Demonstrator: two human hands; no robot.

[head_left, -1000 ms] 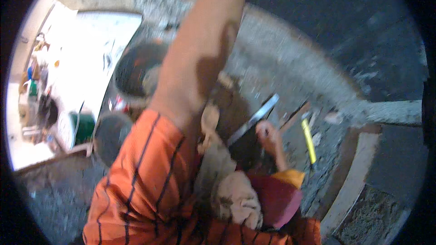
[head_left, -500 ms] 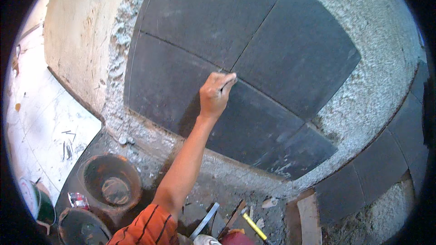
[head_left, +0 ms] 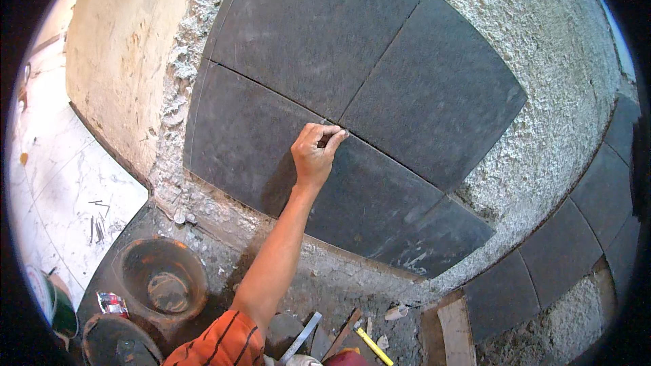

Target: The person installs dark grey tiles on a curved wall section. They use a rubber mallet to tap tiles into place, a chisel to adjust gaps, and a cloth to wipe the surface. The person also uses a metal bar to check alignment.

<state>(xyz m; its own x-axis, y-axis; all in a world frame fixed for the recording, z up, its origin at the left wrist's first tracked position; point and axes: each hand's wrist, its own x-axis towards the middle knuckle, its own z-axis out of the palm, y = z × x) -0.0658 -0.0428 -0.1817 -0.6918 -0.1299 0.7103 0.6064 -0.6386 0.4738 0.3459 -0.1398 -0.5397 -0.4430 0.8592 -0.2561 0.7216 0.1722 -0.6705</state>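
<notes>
My left hand reaches up to a wall covered with large dark grey tiles. Thumb and fingertips are pinched together, right at the joint between the upper and lower tiles, just below where the upright joint meets it. Anything between the fingertips is too small to make out. The lower tile lies behind my hand and wrist, which cast a shadow on it. My right hand is out of the picture.
Rough mortar borders the tiles. Low at left stand a muddy basin, a second dark bucket and a green pail. Near the bottom lie a metal bar and a yellow handle. Dark tiles line the right.
The view has shifted slightly. My left hand remains at the tile joint, but its fingers have turned and bent, with the thumb now showing against the fingertips.
</notes>
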